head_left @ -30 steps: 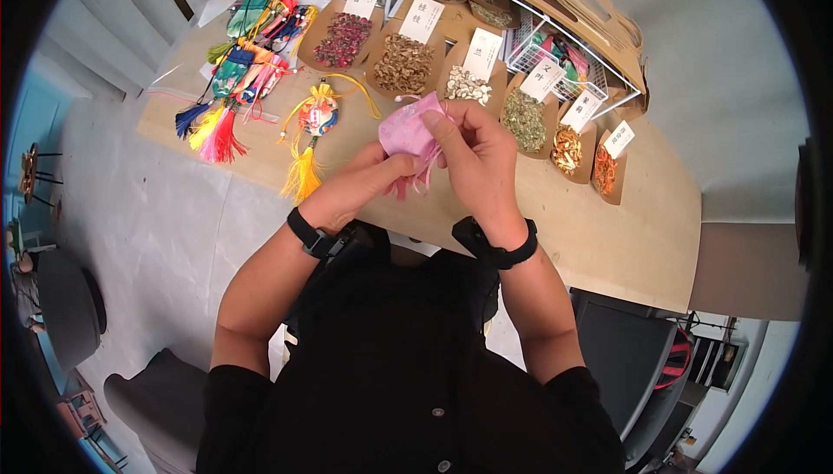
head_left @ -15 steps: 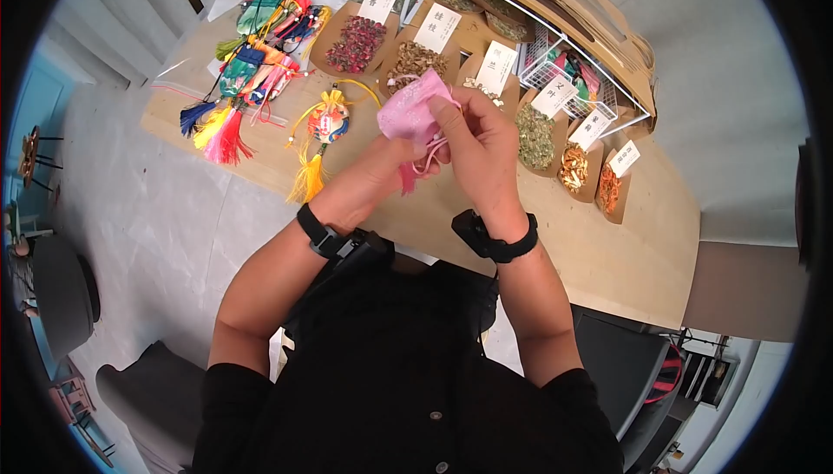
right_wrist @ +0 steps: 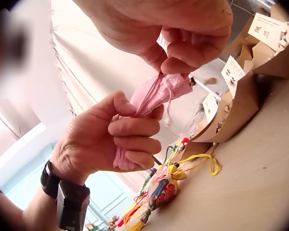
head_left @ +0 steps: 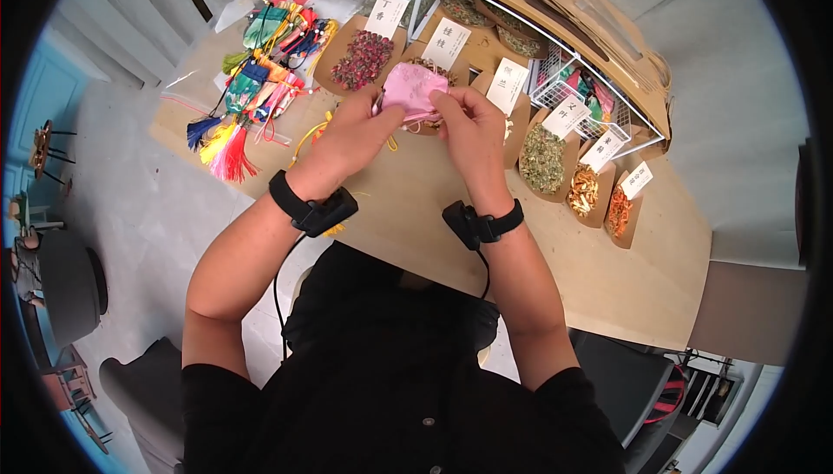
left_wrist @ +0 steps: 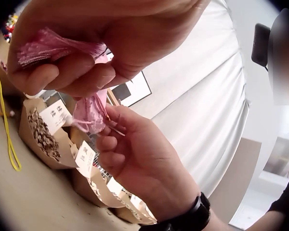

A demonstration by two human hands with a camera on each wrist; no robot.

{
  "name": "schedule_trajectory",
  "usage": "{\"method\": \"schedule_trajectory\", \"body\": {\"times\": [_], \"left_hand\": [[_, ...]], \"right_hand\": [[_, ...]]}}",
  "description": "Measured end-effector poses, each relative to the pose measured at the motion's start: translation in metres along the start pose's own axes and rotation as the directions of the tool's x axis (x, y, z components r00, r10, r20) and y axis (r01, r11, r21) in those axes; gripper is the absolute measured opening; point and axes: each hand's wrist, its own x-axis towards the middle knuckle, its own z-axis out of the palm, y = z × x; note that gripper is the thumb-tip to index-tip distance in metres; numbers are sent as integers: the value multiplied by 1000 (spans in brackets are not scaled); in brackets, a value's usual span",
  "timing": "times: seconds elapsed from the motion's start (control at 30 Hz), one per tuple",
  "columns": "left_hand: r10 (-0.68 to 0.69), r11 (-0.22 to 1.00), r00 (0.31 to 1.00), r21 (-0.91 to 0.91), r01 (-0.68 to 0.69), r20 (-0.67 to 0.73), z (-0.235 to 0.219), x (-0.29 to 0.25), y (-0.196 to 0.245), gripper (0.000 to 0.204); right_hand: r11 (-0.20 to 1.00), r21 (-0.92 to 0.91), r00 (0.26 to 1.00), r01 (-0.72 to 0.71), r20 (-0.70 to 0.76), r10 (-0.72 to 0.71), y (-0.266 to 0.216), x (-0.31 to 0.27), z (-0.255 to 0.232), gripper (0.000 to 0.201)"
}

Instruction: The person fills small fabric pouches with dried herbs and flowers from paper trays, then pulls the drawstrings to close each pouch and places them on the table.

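Note:
Both hands hold a small pink fabric pouch [head_left: 415, 91] above the table. My left hand [head_left: 354, 134] grips its left end, thumb on top; in the left wrist view a pink tassel [left_wrist: 58, 45] lies within its curled fingers. At the other end my right hand [head_left: 473, 134] pinches the pouch between thumb and fingertips. A thin pink cord [right_wrist: 168, 108] with a small bead hangs off the pouch in the right wrist view. Under the left forearm, partly hidden, lies a patterned sachet [right_wrist: 164, 190] with a yellow cord and tassel.
Brown paper trays of dried herbs with labels line the back of the table, among them red buds [head_left: 362, 59], green leaves [head_left: 544, 159] and orange pieces [head_left: 619, 212]. Colourful tasselled sachets [head_left: 260, 75] are piled at the left. A white wire rack [head_left: 560, 92] stands behind.
Both hands have moved forward over the table, and the pouch now overlaps the second herb tray. In the head view its pink tassel has gone out of sight and the left forearm covers the yellow-tasselled sachet.

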Motion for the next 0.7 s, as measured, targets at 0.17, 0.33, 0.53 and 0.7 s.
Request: {"method": "schedule_trajectory", "body": {"times": [0.17, 0.33, 0.53, 0.7], "left_hand": [[102, 921, 995, 375, -104, 25, -13, 17, 1, 33], [176, 782, 981, 617, -89, -81, -8, 24, 14, 39], [433, 491, 901, 832, -256, 22, -5, 39, 25, 30], [551, 380, 830, 860, -340, 84, -2, 49, 34, 29]], "right_hand": [[997, -65, 999, -43, 13, 44, 10, 18, -2, 25], [997, -80, 1000, -18, -5, 18, 24, 27, 1, 26], [999, -39, 999, -34, 19, 35, 35, 33, 1, 27], [997, -46, 996, -68, 55, 70, 33, 38, 0, 28]]}}
